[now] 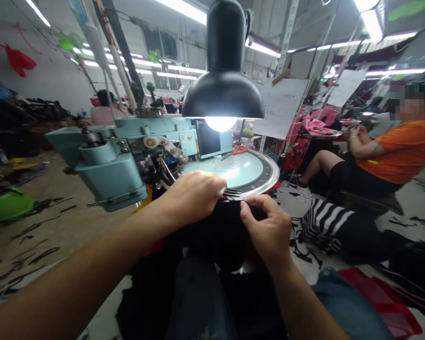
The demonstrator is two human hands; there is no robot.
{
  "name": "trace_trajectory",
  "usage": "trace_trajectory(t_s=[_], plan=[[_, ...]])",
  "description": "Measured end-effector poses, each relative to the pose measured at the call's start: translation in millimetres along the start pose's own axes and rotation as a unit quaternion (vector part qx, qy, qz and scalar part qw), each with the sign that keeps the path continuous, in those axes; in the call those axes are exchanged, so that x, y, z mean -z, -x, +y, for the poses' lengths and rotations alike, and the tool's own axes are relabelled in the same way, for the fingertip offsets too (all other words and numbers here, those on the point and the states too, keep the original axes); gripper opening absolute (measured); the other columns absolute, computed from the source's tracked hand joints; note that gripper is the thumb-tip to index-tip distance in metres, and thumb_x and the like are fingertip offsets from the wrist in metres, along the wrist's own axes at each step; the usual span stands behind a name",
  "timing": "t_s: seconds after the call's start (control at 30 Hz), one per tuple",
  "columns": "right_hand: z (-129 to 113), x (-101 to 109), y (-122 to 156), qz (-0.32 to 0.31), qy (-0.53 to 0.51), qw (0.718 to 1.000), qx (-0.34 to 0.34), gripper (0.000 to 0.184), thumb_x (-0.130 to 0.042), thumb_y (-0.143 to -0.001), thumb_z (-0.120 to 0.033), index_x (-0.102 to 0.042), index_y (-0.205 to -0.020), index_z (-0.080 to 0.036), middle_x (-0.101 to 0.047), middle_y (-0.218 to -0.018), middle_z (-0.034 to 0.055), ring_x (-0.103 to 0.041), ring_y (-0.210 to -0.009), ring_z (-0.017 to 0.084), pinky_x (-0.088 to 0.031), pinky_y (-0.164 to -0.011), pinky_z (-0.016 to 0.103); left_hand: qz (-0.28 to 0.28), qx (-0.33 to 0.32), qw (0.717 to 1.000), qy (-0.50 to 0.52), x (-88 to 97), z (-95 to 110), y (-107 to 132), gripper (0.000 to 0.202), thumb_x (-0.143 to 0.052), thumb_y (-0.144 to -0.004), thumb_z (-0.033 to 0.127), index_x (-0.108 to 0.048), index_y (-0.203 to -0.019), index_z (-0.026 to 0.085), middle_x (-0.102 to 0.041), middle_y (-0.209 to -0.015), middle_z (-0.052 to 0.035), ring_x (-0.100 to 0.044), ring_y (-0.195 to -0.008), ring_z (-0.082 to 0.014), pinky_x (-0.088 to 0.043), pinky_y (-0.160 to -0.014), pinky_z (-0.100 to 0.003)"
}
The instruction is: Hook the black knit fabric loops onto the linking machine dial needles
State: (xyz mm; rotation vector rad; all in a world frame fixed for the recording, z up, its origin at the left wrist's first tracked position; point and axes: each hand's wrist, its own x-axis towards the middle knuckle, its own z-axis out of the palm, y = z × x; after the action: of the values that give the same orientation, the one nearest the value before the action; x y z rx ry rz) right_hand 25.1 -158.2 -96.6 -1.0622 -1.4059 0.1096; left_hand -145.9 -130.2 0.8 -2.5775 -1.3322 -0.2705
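at the six o'clock rim of the round dial (273, 171), the left hand (194, 194) grips a pronged tool (231, 192) pointing to three o'clock, toward the right hand (270, 229) pinching black cloth (219, 231).

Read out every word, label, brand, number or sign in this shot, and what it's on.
No legible text anywhere.
Paper by the lamp: faint marks, too small and blurred to read.
Paper farther right: nothing readable.
Post: small marks, too blurred to read.
Machine: no brand or number I can make out.
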Motion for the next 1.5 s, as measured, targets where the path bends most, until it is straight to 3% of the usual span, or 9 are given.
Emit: trace_trajectory(t_s=[0.3, 0.47, 0.67, 0.8, 0.97, 1.13, 1.3, 1.43, 1.5], plan=[[8, 5, -4, -0.018, 0.003, 1.0, -0.02, 0.005, -0.068, -0.08, -0.024, -0.071, -0.081, -0.02, -0.07, -0.073, -0.0001, -0.063, -0.066, 0.016, -0.054, -0.071, 0.028, -0.021, 0.0, 1.0, -0.009, 3.8, 8, -1, 0.019, -0.053, -0.085, 0.019, -0.071, -0.08, 0.019, -0.071, -0.078, -0.0062, -0.067, -0.074, -0.0217, -0.038, -0.058, -0.029], [48, 14, -1, 0.001, -0.043, 0.994, -0.101, 0.01, -0.072, -0.074, -0.026, -0.072, -0.081, -0.019, -0.069, -0.076, 0.0012, -0.061, -0.07, 0.017, -0.052, -0.07, 0.029, -0.013, 0.027, 0.999, -0.043, 8.7, 12, -5, 0.021, -0.053, -0.082, 0.018, -0.073, -0.08, 0.02, -0.071, -0.077, -0.0075, -0.066, -0.072, -0.023, -0.037, -0.057, -0.029], [99, 31, 21, -0.105, -0.132, 0.979, -0.112, 0.034, -0.069, -0.08, -0.04, -0.065, -0.058, -0.015, -0.058, -0.052, -0.0011, -0.055, -0.049, 0.015, -0.045, -0.047, 0.025, -0.126, -0.033, 0.969, 0.208, 16.2, -21, -33, 0.024, -0.068, -0.081, 0.041, -0.076, -0.08, 0.019, -0.068, -0.066, -0.0011, -0.06, -0.062, -0.0148, -0.04, -0.057, -0.022], [80, 42, 3, -0.148, -0.172, 0.974, -0.013, 0.018, -0.06, -0.089, -0.025, -0.075, -0.08, -0.02, -0.072, -0.085, 0.005, -0.068, -0.08, 0.02, -0.054, -0.073, 0.031, -0.156, -0.041, 0.951, 0.263, 8.8, -33, -47, 0.029, -0.073, -0.075, 0.047, -0.075, -0.084, 0.019, -0.07, -0.072, 0.0013, -0.062, -0.068, -0.0141, -0.041, -0.059, -0.019], [45, 32, -20, -0.187, -0.111, 0.973, 0.081, 0.012, -0.067, -0.087, -0.024, -0.077, -0.091, -0.021, -0.068, -0.071, 0.0013, -0.063, -0.065, 0.016, -0.05, -0.063, 0.028, -0.151, -0.01, 0.947, 0.283, -3.7, -27, -46, 0.037, -0.075, -0.069, 0.053, -0.072, -0.079, 0.017, -0.068, -0.071, 0.0006, -0.06, -0.067, -0.015, -0.04, -0.058, -0.02], [36, 19, -18, -0.073, -0.116, 0.99, 0.017, 0.008, -0.067, -0.087, -0.021, -0.074, -0.091, -0.022, -0.069, -0.075, -0.0007, -0.062, -0.066, 0.015, -0.052, -0.067, 0.026, -0.131, 0.006, 0.953, 0.273, -7.2, -20, -47, 0.035, -0.067, -0.075, 0.051, -0.07, -0.073, 0.016, -0.062, -0.063, 0.0016, -0.054, -0.06, -0.0132, -0.036, -0.054, -0.02], [58, 23, -30, -0.054, -0.099, 0.991, -0.07, 0.004, -0.071, -0.078, -0.023, -0.071, -0.081, -0.02, -0.066, -0.073, -0.0014, -0.06, -0.067, 0.015, -0.051, -0.072, 0.027, -0.156, 0.028, 0.963, 0.219, -4.5, -13, -66, 0.024, -0.064, -0.073, 0.041, -0.065, -0.064, 0.018, -0.056, -0.055, 0.0023, -0.049, -0.051, -0.0127, -0.033, -0.049, -0.023], [114, 17, -18, -0.089, -0.17, 0.963, -0.19, 0.022, -0.075, -0.07, -0.037, -0.07, -0.07, -0.016, -0.063, -0.061, -0.001, -0.057, -0.057, 0.015, -0.048, -0.055, 0.025, 0.004, 0.079, 0.979, 0.186, 13.0, -4, -42, 0.025, -0.065, -0.074, 0.042, -0.067, -0.081, 0.018, -0.068, -0.084, -0.0028, -0.059, -0.072, -0.0164, -0.042, -0.063, -0.023], [140, 14, -1, -0.135, -0.205, 0.951, -0.191, 0.036, -0.074, -0.07, -0.048, -0.066, -0.058, -0.015, -0.058, -0.05, -0.0014, -0.053, -0.047, 0.014, -0.045, -0.044, 0.024, 0.116, 0.161, 0.945, 0.26, 13.3, 12, -5, 0.031, -0.065, -0.077, 0.048, -0.063, -0.088, 0.019, -0.068, -0.09, -0.0039, -0.058, -0.071, -0.0159, -0.044, -0.062, -0.024]])
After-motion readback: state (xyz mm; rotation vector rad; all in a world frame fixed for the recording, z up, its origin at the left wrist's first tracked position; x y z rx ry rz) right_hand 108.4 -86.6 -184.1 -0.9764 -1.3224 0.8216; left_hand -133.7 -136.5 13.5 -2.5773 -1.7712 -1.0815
